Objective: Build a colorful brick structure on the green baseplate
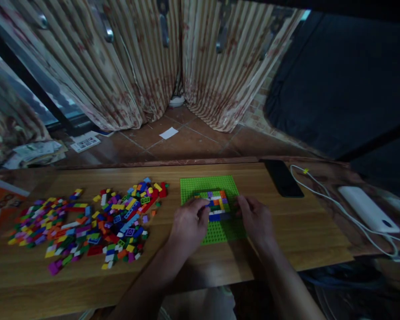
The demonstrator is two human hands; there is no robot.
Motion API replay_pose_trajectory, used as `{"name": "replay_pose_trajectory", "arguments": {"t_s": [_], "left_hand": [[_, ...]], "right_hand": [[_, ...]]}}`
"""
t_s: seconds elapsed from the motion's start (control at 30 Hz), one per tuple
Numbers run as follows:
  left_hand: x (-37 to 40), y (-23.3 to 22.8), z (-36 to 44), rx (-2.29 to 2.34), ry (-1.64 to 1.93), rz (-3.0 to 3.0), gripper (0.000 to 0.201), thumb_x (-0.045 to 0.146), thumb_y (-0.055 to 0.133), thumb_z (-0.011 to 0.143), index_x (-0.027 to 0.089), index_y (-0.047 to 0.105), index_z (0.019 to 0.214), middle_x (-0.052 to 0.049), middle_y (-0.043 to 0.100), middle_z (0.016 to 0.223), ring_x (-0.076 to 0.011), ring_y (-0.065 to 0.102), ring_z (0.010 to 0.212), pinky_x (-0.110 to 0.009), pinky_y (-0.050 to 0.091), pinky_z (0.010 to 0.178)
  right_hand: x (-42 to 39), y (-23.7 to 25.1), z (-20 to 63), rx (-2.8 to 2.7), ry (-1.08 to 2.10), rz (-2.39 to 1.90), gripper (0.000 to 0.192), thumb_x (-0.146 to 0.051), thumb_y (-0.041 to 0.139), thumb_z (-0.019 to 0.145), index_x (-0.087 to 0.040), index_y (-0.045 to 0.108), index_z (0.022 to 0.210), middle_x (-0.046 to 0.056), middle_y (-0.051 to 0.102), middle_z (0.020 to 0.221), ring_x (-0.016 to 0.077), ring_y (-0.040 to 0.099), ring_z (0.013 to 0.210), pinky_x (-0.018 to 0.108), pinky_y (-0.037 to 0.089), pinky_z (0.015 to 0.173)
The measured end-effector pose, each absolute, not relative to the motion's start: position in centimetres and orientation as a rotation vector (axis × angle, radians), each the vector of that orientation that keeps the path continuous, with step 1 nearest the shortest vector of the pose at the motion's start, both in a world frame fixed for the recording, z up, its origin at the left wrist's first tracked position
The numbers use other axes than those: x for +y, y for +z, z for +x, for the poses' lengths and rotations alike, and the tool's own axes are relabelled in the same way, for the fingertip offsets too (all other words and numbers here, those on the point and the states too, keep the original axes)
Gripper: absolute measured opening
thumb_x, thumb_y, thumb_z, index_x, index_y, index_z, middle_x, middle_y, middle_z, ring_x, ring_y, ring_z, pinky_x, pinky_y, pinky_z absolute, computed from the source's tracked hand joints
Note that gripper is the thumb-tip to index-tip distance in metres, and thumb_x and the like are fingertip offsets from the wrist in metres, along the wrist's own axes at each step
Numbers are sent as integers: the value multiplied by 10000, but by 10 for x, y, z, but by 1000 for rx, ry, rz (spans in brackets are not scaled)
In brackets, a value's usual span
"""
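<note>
Left hand (189, 222): fingers pinched on the brick build (216, 205), left side.
Right hand (256, 218): curled against the build's right side; grasp unclear.
Baseplate (200, 186): table's (286, 231) middle; judged light, stiff; hold by edges.
Loose bricks (86, 222): table's left.

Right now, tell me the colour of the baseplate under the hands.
Bright green baseplate, clearest in the head view.

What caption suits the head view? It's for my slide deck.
Both hands, left hand and right hand, press bricks onto a green baseplate beside a loose brick pile.

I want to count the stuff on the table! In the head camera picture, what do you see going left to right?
Orange box → loose brick pile → left hand → right hand → black phone → white power bank.
</note>
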State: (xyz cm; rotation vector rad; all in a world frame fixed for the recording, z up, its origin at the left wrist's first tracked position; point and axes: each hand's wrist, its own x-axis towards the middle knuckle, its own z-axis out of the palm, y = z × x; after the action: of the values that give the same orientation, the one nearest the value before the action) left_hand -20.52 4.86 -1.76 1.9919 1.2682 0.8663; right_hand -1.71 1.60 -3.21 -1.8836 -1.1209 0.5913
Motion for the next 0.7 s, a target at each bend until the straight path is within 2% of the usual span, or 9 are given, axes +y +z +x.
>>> {"name": "replay_pose_trajectory", "arguments": {"t_s": [0.17, 0.27, 0.4, 0.5, 0.63, 0.7], "left_hand": [[55, -8, -224, 1297, 1072, 1800, 165, 190, 552, 896, 181, 716, 907, -20, 739, 832, -139, 685, 738, -251, 531, 682], [55, -10, -230, 1313, 1129, 1744, 171, 211, 554, 901, 183, 721, 927, -18, 741, 845, -140, 686, 750, -252, 526, 682], [54, -12, -232, 1291, 1130, 1706, 183, 208, 539, 913, 189, 719, 942, -17, 738, 863, -137, 677, 738, -257, 525, 681], [50, -9, -230, 1276, 1125, 1711, 208, 198, 501, 931, 188, 708, 936, -28, 729, 859, -145, 667, 756, -266, 515, 687], [40, -2, -229, 1252, 1122, 1759, 263, 249, 463, 962, 187, 661, 801, -7, 672, 729, -117, 618, 674, -230, 476, 619], [37, 1, -230, 1216, 1120, 1829, 330, 272, 431, 978, 183, 602, 710, -7, 630, 679, -106, 587, 643, -220, 459, 602]], "right_hand": [[16, -21, -29, -969, 517, -1797, 397, -525, 570, 832, -150, 699, 841, 62, 684, 695, 163, 572, 554, 264, 417, 505], [16, -19, -37, -951, 493, -1734, 344, -488, 605, 812, -157, 696, 840, 37, 665, 679, 150, 566, 563, 256, 437, 523], [17, -27, -39, -1054, 614, -1733, 345, -489, 605, 817, -164, 707, 877, 56, 701, 755, 174, 605, 628, 286, 476, 575], [17, -28, -39, -1073, 585, -1785, 355, -488, 600, 819, -171, 713, 933, 60, 710, 783, 187, 613, 646, 302, 480, 592], [13, -19, -48, -1041, 452, -1857, 337, -492, 603, 807, -180, 711, 878, 65, 706, 770, 210, 634, 671, 320, 490, 623], [8, -16, -58, -1098, 437, -1892, 332, -494, 598, 812, -195, 716, 896, 81, 725, 847, 243, 663, 771, 339, 503, 670]]}}
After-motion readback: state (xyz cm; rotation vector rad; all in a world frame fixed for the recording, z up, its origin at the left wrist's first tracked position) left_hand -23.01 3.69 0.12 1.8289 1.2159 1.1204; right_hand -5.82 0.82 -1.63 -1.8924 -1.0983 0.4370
